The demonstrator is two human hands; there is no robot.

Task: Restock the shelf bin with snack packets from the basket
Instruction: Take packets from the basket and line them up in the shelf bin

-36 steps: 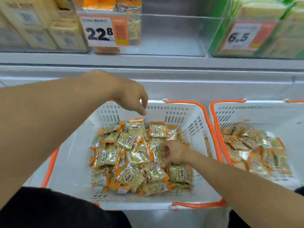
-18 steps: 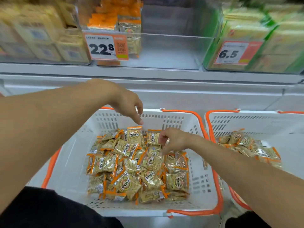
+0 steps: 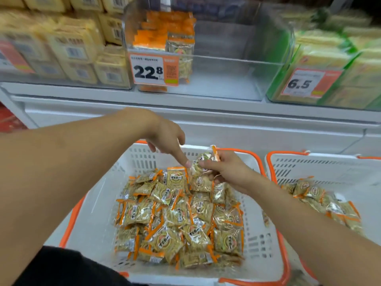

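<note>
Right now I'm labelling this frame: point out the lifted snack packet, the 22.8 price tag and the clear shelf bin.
snack packet (image 3: 203,162), head view, its crinkled middle.
22.8 price tag (image 3: 148,71), head view, the printed digits.
shelf bin (image 3: 237,58), head view, its front rim.

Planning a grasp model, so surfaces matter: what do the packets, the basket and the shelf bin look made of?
Packets: thin glossy plastic film, judging by crinkles and glare, with orange sealed edges. Basket: rigid white moulded plastic, matte, with slotted walls and an orange rim. Shelf bin: clear hard plastic, probably acrylic, since the goods show through and its edges catch light. The right hand pinches one packet.
</note>
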